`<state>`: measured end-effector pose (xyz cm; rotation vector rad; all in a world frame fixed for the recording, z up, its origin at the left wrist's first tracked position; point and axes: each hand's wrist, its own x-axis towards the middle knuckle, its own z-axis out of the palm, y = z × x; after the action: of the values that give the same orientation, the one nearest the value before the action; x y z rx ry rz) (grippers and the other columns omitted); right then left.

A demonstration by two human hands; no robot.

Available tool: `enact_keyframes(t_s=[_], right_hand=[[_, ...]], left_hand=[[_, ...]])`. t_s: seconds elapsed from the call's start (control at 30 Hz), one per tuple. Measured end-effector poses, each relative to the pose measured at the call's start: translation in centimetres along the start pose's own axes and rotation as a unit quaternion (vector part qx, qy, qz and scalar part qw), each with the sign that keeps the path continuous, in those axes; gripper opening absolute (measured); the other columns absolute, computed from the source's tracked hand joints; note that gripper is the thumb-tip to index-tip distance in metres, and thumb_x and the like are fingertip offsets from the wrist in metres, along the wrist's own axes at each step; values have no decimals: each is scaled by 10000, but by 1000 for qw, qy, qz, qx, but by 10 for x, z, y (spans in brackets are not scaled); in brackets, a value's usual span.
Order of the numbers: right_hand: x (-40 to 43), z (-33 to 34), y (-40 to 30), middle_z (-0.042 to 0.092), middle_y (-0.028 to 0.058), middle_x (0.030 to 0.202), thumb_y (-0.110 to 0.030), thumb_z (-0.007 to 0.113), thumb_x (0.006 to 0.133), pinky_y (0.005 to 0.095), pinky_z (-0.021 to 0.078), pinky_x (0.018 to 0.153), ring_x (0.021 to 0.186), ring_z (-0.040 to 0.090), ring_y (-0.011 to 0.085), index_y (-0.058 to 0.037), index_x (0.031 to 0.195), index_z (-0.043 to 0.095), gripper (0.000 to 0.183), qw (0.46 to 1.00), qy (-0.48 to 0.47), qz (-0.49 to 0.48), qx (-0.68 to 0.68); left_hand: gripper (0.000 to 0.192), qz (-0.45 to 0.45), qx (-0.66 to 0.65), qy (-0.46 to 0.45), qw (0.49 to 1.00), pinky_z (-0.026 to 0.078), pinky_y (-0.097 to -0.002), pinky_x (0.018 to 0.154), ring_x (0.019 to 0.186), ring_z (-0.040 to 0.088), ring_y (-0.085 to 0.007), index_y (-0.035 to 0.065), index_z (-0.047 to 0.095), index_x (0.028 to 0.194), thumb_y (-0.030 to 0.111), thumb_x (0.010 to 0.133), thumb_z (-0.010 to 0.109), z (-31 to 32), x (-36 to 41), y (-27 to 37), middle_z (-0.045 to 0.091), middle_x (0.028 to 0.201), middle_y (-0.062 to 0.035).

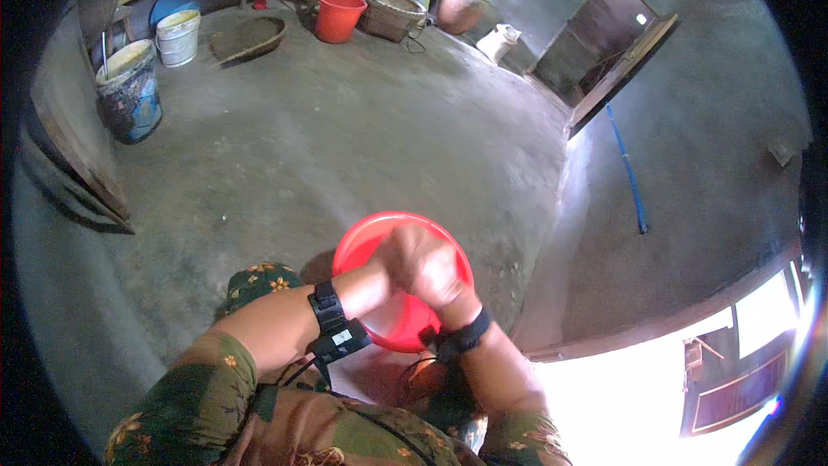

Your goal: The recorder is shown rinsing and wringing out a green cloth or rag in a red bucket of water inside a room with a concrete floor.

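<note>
A red plastic tub [348,249] stands on the floor right in front of me. Over its opening, my left hand [399,255] and my right hand [438,274] are pressed together, their fingers bent. Both are blurred by motion, and whether anything is between them is hidden. A pale patch [386,316], perhaps water or reflected light, shows low in the tub below my left wrist. Each wrist wears a black strap, and a small black box [341,340] hangs by the left one.
Far left stand a stained bucket [132,100] and a white bucket [178,42], near a woven winnowing tray [255,45]. Along the back are a red bucket [337,19], a wicker basket [391,18], a clay jar [460,8] and a sack [498,44]. A doorway [598,32] opens at right.
</note>
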<state>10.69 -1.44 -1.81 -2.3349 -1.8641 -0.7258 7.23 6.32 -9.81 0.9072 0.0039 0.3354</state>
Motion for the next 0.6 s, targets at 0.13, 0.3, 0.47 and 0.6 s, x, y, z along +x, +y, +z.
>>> enact_keyframes(t_s=[0.13, 0.3, 0.47, 0.6], right_hand=[[-3, 18, 61, 603, 198, 742, -267, 501, 879, 435, 479, 569, 674, 612, 338, -45, 785, 567, 250, 956, -25, 246, 158], [-29, 41, 80, 644, 194, 874, -316, 496, 896, 389, 488, 671, 774, 631, 311, -10, 997, 599, 338, 921, -131, 267, 250], [-19, 1, 64, 606, 38, 944, -323, 528, 898, 285, 483, 689, 818, 586, 133, -14, 1099, 571, 371, 554, -65, 391, 733], [-20, -10, 57, 589, 26, 873, -200, 603, 854, 251, 476, 679, 770, 567, 113, -38, 1026, 573, 238, 600, -19, 393, 697]], left_hand=[[286, -179, -245, -28, 952, 456, -312, 492, 570, 554, -161, 98, 543, 770, 290, 927, 399, 8, 11, 6, 558, 662, -40], [316, -189, -222, 123, 949, 518, -357, 596, 668, 612, -200, 60, 568, 848, 302, 946, 389, 25, 15, 13, 606, 743, -83], [358, -144, -224, 130, 955, 522, -369, 661, 743, 616, -207, 48, 550, 951, 398, 913, 488, 9, 17, 21, 619, 848, -83], [364, -86, -142, 131, 977, 485, -294, 622, 698, 583, -145, 68, 541, 917, 423, 857, 589, 13, 21, 21, 593, 784, -46]])
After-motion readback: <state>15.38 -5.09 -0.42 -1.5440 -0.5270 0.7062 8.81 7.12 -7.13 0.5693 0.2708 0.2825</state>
